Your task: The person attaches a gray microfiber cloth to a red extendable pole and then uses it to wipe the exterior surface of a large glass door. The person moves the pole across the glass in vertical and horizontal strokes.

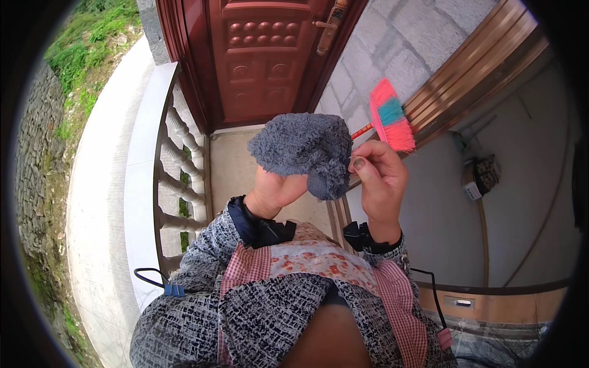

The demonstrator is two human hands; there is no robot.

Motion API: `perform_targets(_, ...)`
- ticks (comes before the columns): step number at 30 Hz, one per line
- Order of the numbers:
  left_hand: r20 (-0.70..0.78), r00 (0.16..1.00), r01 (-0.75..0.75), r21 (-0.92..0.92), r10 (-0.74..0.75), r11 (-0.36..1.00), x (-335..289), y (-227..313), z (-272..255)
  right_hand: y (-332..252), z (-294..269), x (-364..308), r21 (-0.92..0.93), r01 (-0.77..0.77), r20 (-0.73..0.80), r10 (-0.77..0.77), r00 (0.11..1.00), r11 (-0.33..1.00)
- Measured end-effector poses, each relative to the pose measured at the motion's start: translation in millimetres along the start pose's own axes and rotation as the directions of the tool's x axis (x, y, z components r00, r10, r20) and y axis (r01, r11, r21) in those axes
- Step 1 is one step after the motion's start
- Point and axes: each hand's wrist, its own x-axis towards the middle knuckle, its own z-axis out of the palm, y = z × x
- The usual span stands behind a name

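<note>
Head view: a grey fluffy cloth (302,150) is held up at chest height before a red-brown door (264,55), above the doorstep (230,165). The left hand (276,190) is tucked beneath the cloth, its fingers hidden by the pile, so the closure of that grip cannot be told. The cloth's hanging edge is pinched between thumb and fingers of the right hand (380,175). A pink and teal broom (389,116) is propped against the stone wall (392,43) just behind. The cloth could be dropped onto the doorstep if the pinch slackens, since only its edge appears to be caught. The broom could be knocked over by a raised right elbow.
</note>
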Motion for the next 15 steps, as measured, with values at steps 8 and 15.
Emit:
perform_targets(8,-0.029,0.993,0.104,-0.293,-0.118,0.95,-19.1,9.3,-14.8,9.8,-25.0,-14.2,-0.043,-0.097,0.18,0.103,0.978,0.994)
perform_targets(15,0.241,0.916,-0.19,0.965,-0.319,0.182,-18.3,60.5,-35.4,35.4,-29.3,-15.2,-0.585,0.025,0.093,0.037,0.995,0.811)
